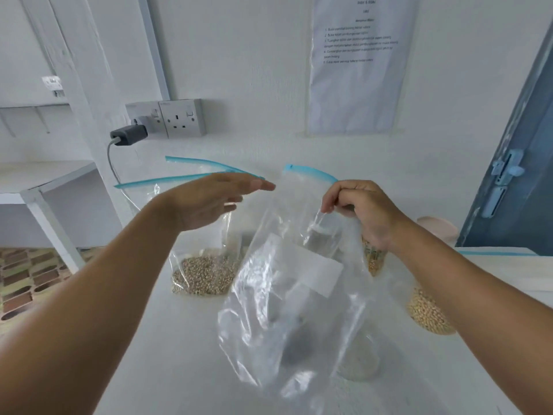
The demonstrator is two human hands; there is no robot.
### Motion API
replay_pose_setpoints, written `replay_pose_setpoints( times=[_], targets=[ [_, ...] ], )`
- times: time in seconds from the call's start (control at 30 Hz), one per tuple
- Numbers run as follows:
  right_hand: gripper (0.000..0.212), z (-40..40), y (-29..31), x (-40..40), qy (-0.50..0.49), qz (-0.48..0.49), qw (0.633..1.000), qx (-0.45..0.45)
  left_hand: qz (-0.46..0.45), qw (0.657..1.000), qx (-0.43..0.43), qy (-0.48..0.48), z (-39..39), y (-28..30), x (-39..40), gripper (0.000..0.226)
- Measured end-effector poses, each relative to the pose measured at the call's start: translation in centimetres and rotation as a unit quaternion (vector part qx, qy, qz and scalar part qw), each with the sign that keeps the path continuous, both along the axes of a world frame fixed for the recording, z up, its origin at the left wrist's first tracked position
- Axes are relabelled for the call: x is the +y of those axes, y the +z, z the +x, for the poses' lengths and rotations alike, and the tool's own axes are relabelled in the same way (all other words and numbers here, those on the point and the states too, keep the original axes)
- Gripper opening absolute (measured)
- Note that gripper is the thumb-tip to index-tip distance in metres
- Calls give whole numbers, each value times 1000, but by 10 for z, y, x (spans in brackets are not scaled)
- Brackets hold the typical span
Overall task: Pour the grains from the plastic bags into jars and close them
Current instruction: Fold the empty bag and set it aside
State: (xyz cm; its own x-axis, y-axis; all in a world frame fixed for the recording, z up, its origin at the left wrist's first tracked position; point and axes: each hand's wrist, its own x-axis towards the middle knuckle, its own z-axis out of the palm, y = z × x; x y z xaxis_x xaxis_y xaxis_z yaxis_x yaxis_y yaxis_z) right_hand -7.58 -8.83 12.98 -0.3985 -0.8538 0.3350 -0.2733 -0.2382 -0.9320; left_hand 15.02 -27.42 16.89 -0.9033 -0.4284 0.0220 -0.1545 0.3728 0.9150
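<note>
The white desk [167,369] carried the whole set-up. The largest item was an empty clear plastic bag [287,295] with a blue zip strip, hanging in front of the view above the desk. It appeared emptied; no grain could be made out inside, only a white label patch. Judgement: one bag was done and being set aside.

Behind it to the left stood a second open bag [203,274], its blue zip edges splayed apart, with a layer of pale brownish grain still in the bottom. To the right, a third lot of yellowish grain [429,314] lay on the desk, seemingly in plastic; its container edges were not clear. Judgement: at least these two lots were left to pour.

A glass jar [359,360] with pale grain in it showed dimly through the hanging bag, low and right of centre. A second jar [374,259] with yellowish contents was partly hidden behind the right wrist. Whether either was lidded could not be told. A pinkish round object [437,230] sat beyond the right arm, possibly a lid.

Right hand [359,211]: fingers pinched together on the empty bag's upper edge, just under the zip strip; the bag hung below it.

Left hand [209,202]: fingers straight and spread loosely, holding nothing, hovering above the open bag and just beside the held bag's top corner.
</note>
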Motion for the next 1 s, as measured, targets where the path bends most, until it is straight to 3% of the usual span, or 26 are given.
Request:
replay_pose_setpoints(
  times=[0.1, 0.17, 0.33, 0.5, 0.57, 0.63, 0.73, 0.87, 1.0],
  targets=[
    [54, -4, 0, 5, 28, 1, 1000, -4, 79, 996, -22, -37, -19, -17, 0, 67],
    [53, -5, 0, 10, 43, 6, 999, 7, 114, 991, -42, -51, -30, -29, 5, 71],
    [48, -12, 2, 20, 33, 52, 995, 82, 210, 977, 15, -36, -45, -49, 17, 30],
    [49, -26, -19, 24, -82, 81, 968, 225, 214, 968, 113, 69, -47, -59, 26, 13],
    [39, -23, -27, 33, -146, 70, 961, 226, 209, 964, 134, 97, -46, -62, 29, 18],
    [33, -18, -37, 43, -194, 61, 962, 180, 214, 956, 163, 114, -46, -64, 29, 21],
    [29, -9, -61, 50, -201, 58, 978, 24, 241, 942, 201, 121, -44, -66, 28, 18],
    [24, 1, -87, 56, -83, 75, 963, -245, 287, 926, 223, 100, -44, -66, 29, 19],
    [36, 2, -98, 61, 19, 110, 947, -300, 329, 917, 216, 64, -45, -59, 41, 20]
  ],
)
